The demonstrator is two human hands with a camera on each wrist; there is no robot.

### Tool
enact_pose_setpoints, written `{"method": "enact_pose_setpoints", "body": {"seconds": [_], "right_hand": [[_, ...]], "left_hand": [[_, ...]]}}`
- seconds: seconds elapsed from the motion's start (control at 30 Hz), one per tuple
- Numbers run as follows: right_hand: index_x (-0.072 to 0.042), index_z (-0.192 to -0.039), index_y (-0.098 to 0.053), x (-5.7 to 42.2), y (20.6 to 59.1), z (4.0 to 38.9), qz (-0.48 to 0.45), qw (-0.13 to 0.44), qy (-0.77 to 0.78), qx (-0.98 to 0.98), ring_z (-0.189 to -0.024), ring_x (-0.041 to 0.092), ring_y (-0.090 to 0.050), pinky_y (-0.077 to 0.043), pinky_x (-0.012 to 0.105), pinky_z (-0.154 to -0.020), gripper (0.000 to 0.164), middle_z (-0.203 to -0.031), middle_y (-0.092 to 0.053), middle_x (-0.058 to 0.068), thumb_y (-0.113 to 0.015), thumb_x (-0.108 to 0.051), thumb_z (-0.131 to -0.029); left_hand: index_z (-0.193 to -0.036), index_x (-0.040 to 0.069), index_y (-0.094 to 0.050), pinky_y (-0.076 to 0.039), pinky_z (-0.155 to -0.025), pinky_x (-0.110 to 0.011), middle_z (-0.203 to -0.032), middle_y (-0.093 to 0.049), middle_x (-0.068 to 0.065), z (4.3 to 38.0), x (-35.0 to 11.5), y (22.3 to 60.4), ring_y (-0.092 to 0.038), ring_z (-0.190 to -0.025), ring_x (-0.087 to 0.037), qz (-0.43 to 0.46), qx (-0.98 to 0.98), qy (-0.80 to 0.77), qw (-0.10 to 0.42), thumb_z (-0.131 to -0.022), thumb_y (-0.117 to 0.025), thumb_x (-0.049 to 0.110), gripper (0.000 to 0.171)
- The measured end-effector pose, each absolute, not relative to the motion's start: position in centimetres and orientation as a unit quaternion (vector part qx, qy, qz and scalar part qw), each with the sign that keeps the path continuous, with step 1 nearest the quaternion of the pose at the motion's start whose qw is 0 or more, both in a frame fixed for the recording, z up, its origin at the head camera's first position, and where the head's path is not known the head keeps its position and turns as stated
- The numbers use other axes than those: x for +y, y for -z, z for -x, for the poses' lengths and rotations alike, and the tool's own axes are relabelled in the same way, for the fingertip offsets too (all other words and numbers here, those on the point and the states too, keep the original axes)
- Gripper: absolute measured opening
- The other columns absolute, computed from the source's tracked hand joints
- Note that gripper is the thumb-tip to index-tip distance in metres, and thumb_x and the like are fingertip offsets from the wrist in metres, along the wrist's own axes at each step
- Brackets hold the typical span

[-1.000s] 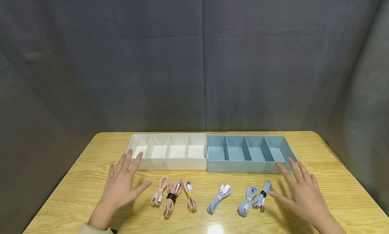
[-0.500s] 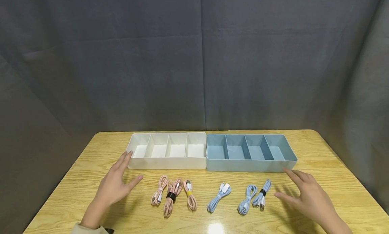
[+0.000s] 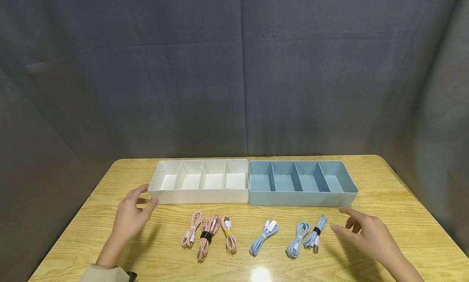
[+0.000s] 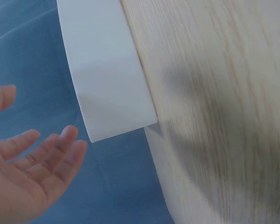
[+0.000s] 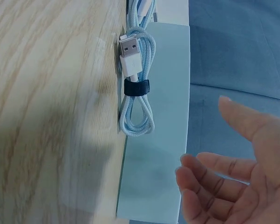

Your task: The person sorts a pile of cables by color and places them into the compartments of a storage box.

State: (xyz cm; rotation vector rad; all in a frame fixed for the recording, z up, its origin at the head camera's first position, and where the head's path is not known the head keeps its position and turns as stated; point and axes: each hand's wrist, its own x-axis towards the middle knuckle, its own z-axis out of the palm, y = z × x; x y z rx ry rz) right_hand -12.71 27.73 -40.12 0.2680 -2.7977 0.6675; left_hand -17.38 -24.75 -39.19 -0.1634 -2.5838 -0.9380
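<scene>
We had our fingers (image 5: 219, 184) loosely bent, thumbs (image 5: 244, 119) apart, pinching nothing: left hand (image 3: 130, 215) beside the white tray (image 3: 205, 196), right hand (image 3: 371, 234) near the blue cables (image 3: 319, 226). Pink cables (image 3: 203, 249) lay between. We seemed mid-reach; next called for bringing thumb to fingertips.

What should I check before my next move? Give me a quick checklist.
1. White tray and blue tray side by side: ok.
2. Three pink cables coiled, on the white tray's near side: ok.
3. Three blue cables coiled, on the blue tray's near side: ok.
4. Left grip touching the white tray's outer end: cannot tell.
5. Right grip on a cable: not ok, it holds nothing.
</scene>
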Motion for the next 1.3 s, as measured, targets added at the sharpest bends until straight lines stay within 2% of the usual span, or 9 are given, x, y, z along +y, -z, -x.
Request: {"method": "enact_pose_setpoints", "body": {"seconds": [0.13,0.23,0.4,0.53,0.73,0.9,1.1,1.3], "right_hand": [[0.002,-0.107,-0.063,27.8,40.3,12.8,-0.088,0.114,-0.249,-0.958,-0.054,0.001,-0.049,-0.041,0.023,-0.049,0.045,-0.064,-0.057,-0.008,-0.073,-0.029,-0.076],[0.003,-0.106,-0.063,27.9,40.4,12.9,-0.087,0.103,-0.271,-0.953,-0.055,0.002,-0.053,-0.044,0.024,-0.051,0.043,-0.065,-0.060,-0.006,-0.073,-0.027,-0.077],[0.006,-0.113,-0.059,28.0,40.6,13.2,-0.068,0.044,-0.329,-0.941,-0.054,0.007,-0.056,-0.044,0.023,-0.051,0.046,-0.065,-0.063,-0.003,-0.069,-0.028,-0.082],[0.009,-0.121,-0.051,28.0,40.6,13.6,-0.043,-0.023,-0.390,-0.919,-0.055,0.015,-0.058,-0.045,0.024,-0.052,0.054,-0.064,-0.063,0.004,-0.063,-0.031,-0.086],[0.013,-0.125,-0.045,28.2,41.0,14.1,-0.021,-0.075,-0.471,-0.878,-0.060,0.019,-0.060,-0.052,0.030,-0.055,0.058,-0.072,-0.065,0.012,-0.062,-0.028,-0.087],[0.016,-0.125,-0.041,28.2,41.5,14.6,-0.029,-0.099,-0.505,-0.857,-0.063,0.022,-0.063,-0.053,0.031,-0.055,0.058,-0.075,-0.066,0.014,-0.060,-0.025,-0.089],[0.019,-0.126,-0.036,28.4,42.1,15.4,-0.033,-0.146,-0.538,-0.830,-0.064,0.022,-0.063,-0.053,0.033,-0.055,0.060,-0.075,-0.065,0.015,-0.056,-0.025,-0.091],[0.020,-0.126,-0.033,28.2,42.8,15.9,-0.022,-0.182,-0.557,-0.810,-0.059,0.017,-0.061,-0.047,0.024,-0.049,0.062,-0.069,-0.065,0.012,-0.055,-0.027,-0.092]], "left_hand": [[-0.122,-0.010,-0.048,-0.050,-0.054,-0.028,-0.098,-0.057,-0.025,17.9,-25.1,39.2,-0.062,-0.077,-0.033,0.031,-0.919,0.343,0.193,-0.085,-0.063,0.012,0.045],[-0.122,-0.010,-0.048,-0.046,-0.052,-0.024,-0.091,-0.059,-0.021,18.3,-25.4,39.1,-0.060,-0.072,-0.027,0.012,-0.920,0.345,0.183,-0.086,-0.061,0.015,0.045],[-0.128,-0.009,-0.041,-0.044,-0.052,-0.026,-0.091,-0.060,-0.020,19.0,-25.9,38.9,-0.057,-0.071,-0.024,-0.023,-0.924,0.360,0.124,-0.090,-0.057,0.023,0.053],[-0.133,-0.010,-0.033,-0.047,-0.055,-0.029,-0.098,-0.060,-0.027,19.5,-26.3,38.9,-0.062,-0.076,-0.031,-0.039,-0.923,0.376,0.076,-0.092,-0.052,0.029,0.060],[-0.138,-0.011,-0.021,-0.053,-0.060,-0.033,-0.102,-0.058,-0.032,20.1,-26.9,39.2,-0.065,-0.080,-0.034,-0.053,-0.913,0.404,0.014,-0.094,-0.046,0.040,0.072],[-0.139,-0.011,-0.016,-0.055,-0.060,-0.036,-0.110,-0.054,-0.035,20.7,-27.3,39.8,-0.065,-0.082,-0.034,-0.061,-0.902,0.426,-0.016,-0.094,-0.042,0.045,0.076],[-0.140,-0.011,-0.013,-0.054,-0.060,-0.037,-0.109,-0.054,-0.034,21.4,-27.6,40.3,-0.065,-0.079,-0.032,-0.076,-0.893,0.441,-0.041,-0.094,-0.038,0.049,0.079],[-0.140,-0.010,-0.013,-0.054,-0.059,-0.037,-0.103,-0.058,-0.031,21.9,-27.6,40.6,-0.065,-0.074,-0.028,-0.085,-0.878,0.467,-0.059,-0.093,-0.041,0.048,0.080]]}}
